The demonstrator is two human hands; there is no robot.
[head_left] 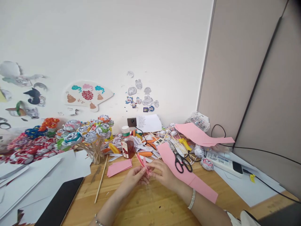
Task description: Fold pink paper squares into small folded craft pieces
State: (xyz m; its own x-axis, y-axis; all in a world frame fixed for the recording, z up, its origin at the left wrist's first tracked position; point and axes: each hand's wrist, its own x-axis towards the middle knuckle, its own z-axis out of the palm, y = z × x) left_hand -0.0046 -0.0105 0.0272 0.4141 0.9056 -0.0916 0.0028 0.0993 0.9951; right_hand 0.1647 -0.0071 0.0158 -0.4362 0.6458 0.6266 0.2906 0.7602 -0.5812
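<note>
White wall dotted with paper cut-outs, among them a fan-shaped cut-out bearing a red character, rose behind a crowded wooden table where a person worked a piece of folded pink paper with both bare hands. Held just above the tabletop near the front, the paper stood with its folded edges upward. Fingers of the left hand were closed around its lower part, while the right hand, a glittering bracelet on its wrist, pinched it from the other side with bent fingers.

Just left of the hands lay a stack of pink paper rectangles, with a wooden stick beside it. Behind stood a white-capped bottle of dark liquid, scraps of white and orange paper strewn around it. To the right, black-handled scissors rested across a long pink sheet, near a white power strip. Crumpled-paper flowers on sticks crowded the left rear; white sheets and a black flat-screened device filled the near left.
</note>
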